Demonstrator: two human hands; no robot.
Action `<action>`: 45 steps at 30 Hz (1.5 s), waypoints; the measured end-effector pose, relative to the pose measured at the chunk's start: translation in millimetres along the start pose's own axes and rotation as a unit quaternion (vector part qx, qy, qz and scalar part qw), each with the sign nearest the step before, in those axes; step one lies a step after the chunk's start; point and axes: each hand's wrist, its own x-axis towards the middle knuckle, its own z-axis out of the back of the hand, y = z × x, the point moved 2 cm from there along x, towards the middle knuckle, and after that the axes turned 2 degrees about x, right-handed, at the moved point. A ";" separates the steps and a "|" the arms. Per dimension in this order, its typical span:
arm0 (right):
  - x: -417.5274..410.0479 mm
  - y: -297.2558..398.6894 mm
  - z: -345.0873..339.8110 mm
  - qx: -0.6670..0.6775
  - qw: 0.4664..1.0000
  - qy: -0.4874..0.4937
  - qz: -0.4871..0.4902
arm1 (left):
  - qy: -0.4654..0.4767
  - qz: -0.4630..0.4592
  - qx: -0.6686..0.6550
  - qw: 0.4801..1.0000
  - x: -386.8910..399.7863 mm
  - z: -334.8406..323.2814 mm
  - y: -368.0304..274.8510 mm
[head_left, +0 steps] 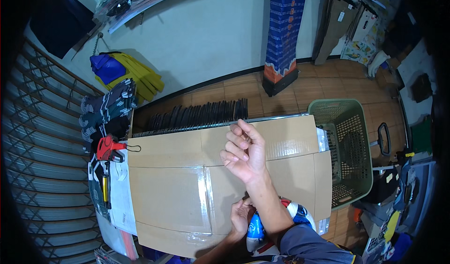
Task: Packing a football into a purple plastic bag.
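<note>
My right hand (pixel 244 149) is raised over the cardboard sheet (pixel 168 197), palm turned up and fingers curled. Whether a thin thing is between its fingertips cannot be made out. Lower down, my left hand (pixel 240 216) is bent beside a blue, white and red ball (pixel 256 227) at the near edge of the cardboard. My right forearm crosses in front of the ball and hides its middle, along with the left fingertips. Clear tape runs along seams of the flattened cardboard. The ball bears writing.
On the left lie a red hand-held labelling gun (pixel 107 148), a yellow-and-black cutter knife (pixel 105 190) and folded clothes (pixel 105 113). Black hangers (pixel 197 114) crowd a metal rail along the far edge. A green perforated plastic basket (pixel 367 172) stands right; a blue-wrapped pillar (pixel 283 35) rises behind.
</note>
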 end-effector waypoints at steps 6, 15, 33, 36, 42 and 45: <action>1.8 6.8 5.3 0.029 0.999 -0.017 0.008 | -0.043 -0.010 0.172 0.984 -2.5 -2.4 -1.0; -11.7 28.5 -7.9 0.064 0.997 0.014 0.037 | 0.091 0.004 0.258 0.962 -18.1 -20.0 -15.0; -14.0 29.9 -32.2 -0.059 0.991 0.047 0.114 | 0.117 -0.030 0.329 0.937 -39.6 -30.8 -20.8; -18.6 30.4 -52.3 -0.132 0.978 0.046 0.157 | 0.131 -0.059 0.350 0.926 -40.0 -35.0 -21.6; -28.9 44.3 -103.5 -0.306 0.935 0.010 0.178 | 0.115 -0.113 0.394 0.905 -43.3 -36.5 -21.7; -57.3 45.2 -132.5 -0.460 0.869 -0.044 0.177 | 0.094 -0.206 0.429 0.875 -52.3 -45.9 -27.9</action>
